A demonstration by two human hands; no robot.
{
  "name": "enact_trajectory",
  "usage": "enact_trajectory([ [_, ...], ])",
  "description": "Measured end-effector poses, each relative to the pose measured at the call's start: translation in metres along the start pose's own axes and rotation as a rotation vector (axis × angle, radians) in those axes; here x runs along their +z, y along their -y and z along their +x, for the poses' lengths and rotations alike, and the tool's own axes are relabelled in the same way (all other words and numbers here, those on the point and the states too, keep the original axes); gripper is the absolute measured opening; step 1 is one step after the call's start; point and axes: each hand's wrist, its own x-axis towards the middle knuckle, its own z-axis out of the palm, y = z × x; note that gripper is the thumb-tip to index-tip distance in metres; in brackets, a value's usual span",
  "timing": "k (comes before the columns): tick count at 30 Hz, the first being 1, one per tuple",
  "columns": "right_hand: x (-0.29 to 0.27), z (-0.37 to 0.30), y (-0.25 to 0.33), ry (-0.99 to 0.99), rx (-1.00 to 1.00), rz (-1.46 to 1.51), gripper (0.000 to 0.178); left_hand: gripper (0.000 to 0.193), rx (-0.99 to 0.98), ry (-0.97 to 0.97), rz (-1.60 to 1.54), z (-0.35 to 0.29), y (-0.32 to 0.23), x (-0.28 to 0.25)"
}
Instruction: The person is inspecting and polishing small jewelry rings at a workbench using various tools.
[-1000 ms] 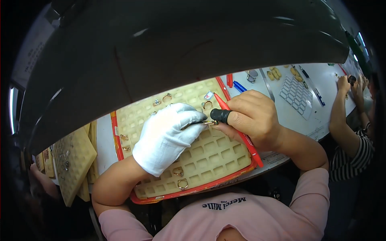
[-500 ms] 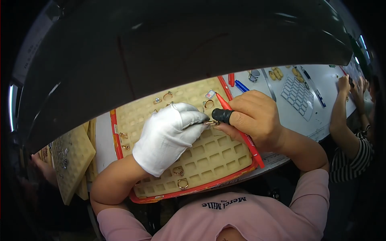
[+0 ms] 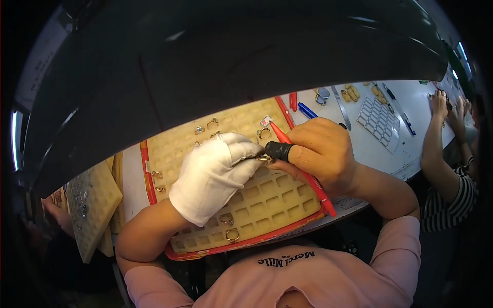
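Observation:
My left hand (image 3: 213,172), in a white glove, pinches a small gold-coloured ring (image 3: 265,158) between its fingertips. My right hand (image 3: 321,154) meets it there, a black finger cot (image 3: 280,150) on one finger pressing against the ring. A red marker pen (image 3: 321,194) also lies in the right hand, slanting under the fingers with its tip pointing away from me. Both hands hover over a cream tray (image 3: 257,192) of square pockets with a red rim. Several rings sit in it, among them a gold ring (image 3: 232,235) near the front. The fingers partly hide the held ring.
Blue pens (image 3: 307,110), a metal ruler or tweezers-like strip (image 3: 341,107), yellowish finger cots (image 3: 351,93) and a sheet of white labels (image 3: 379,124) lie right of the tray. Another tray (image 3: 92,205) leans at left. A co-worker's arm (image 3: 435,138) is at far right. A dark visor-like panel (image 3: 236,56) overhangs.
My right fingertips have shifted slightly left against the ring, and the pen moved a little with them. The left hand has barely moved. The light on the scene looks warmer.

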Motion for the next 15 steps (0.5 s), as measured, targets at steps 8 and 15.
enact_trajectory([
  [8,-0.0021,-0.0014,-0.0025,0.003,0.022,-0.020,0.022,0.011,0.056,-0.058,0.091,0.0005,-0.0021,-0.0022],
  [15,-0.0035,-0.0002,-0.0052,0.045,0.137,0.106,0.017,0.014,0.091,-0.113,0.001,-0.0007,-0.0005,-0.0018],
])
